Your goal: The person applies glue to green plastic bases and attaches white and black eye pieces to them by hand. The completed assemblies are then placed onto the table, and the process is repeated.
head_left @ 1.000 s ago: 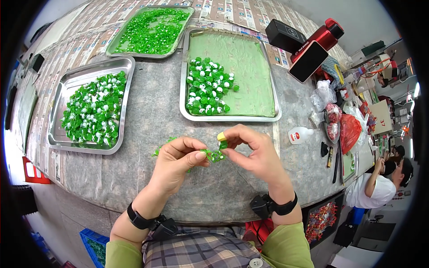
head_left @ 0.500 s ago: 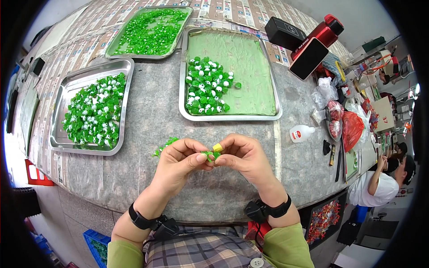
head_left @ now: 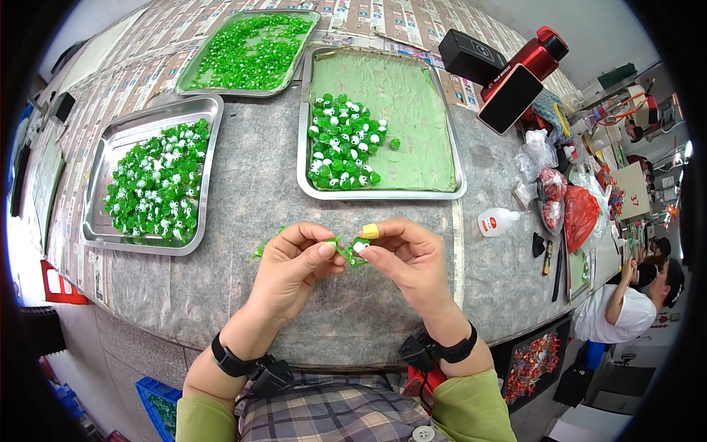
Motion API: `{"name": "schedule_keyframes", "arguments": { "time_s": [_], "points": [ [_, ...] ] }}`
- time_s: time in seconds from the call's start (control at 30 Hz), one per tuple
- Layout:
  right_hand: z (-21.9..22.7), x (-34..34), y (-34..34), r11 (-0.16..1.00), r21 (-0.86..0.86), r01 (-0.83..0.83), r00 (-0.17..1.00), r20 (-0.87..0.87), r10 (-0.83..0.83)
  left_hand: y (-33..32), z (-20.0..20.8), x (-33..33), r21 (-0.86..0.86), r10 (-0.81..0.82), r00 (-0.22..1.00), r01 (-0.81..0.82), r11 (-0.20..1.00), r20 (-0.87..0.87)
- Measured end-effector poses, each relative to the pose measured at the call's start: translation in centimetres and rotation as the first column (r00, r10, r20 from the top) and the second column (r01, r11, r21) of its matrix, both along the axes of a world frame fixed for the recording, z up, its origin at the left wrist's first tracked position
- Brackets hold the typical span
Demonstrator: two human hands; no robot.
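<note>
Close together above the near part of the table, both my hands are closed in fingertip pinches. My left hand (head_left: 289, 265) grips a small green plastic piece (head_left: 336, 244). Between thumb and fingers of my right hand (head_left: 416, 265) is a small green-and-white piece (head_left: 359, 246), its white side showing; the fingers partly cover it. Yellow tape (head_left: 370, 231) wraps a right fingertip. Partly hidden behind my left hand lie small green pieces (head_left: 259, 251). Beyond my hands, a green-lined metal tray (head_left: 420, 110) carries many green-and-white pieces (head_left: 340, 140), one lying apart.
Another metal tray (head_left: 110, 151) of green-and-white pieces stands at left. A third tray (head_left: 315, 31) of green pieces is farther back. At right are a white bottle (head_left: 498, 221), a phone (head_left: 509, 99), a red flask (head_left: 541, 55), a black box (head_left: 471, 57) and red bags (head_left: 582, 214). A person (head_left: 622, 302) sits far right.
My fingertips have drawn slightly apart. The piece in my right hand has turned so that its white side shows, and my right index finger has lifted outward a little.
</note>
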State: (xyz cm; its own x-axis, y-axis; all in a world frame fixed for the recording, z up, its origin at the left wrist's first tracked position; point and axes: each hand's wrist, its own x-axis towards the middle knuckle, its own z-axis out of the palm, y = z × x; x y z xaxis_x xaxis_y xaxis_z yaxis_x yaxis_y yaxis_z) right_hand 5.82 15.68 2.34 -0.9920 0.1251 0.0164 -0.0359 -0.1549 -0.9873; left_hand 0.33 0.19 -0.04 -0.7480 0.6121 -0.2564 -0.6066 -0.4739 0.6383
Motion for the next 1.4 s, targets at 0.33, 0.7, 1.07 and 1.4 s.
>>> {"name": "schedule_keyframes", "arguments": {
  "time_s": [0.33,0.7,1.07,1.4],
  "points": [
    [0.0,0.0,-0.3,1.000,-0.016,0.018,0.999,0.034,-0.017,0.3,0.1,0.4,-0.124,0.052,0.973,-0.081,0.989,-0.224],
    [-0.2,-0.2,0.2,0.962,-0.267,-0.052,0.981,0.166,0.099,0.2,0.2,0.4,-0.341,-0.059,0.695,-0.275,0.899,-0.717],
    [-0.6,-0.2,0.9,0.959,-0.256,-0.121,0.955,0.234,0.183,0.3,0.8,0.4,-0.395,-0.115,0.677,-0.276,0.876,-0.727],
    [-0.9,-0.3,1.0,0.963,-0.234,-0.134,0.949,0.248,0.192,0.4,1.0,0.5,-0.431,-0.238,0.431,-0.433,0.792,-0.870]
  ]
}}
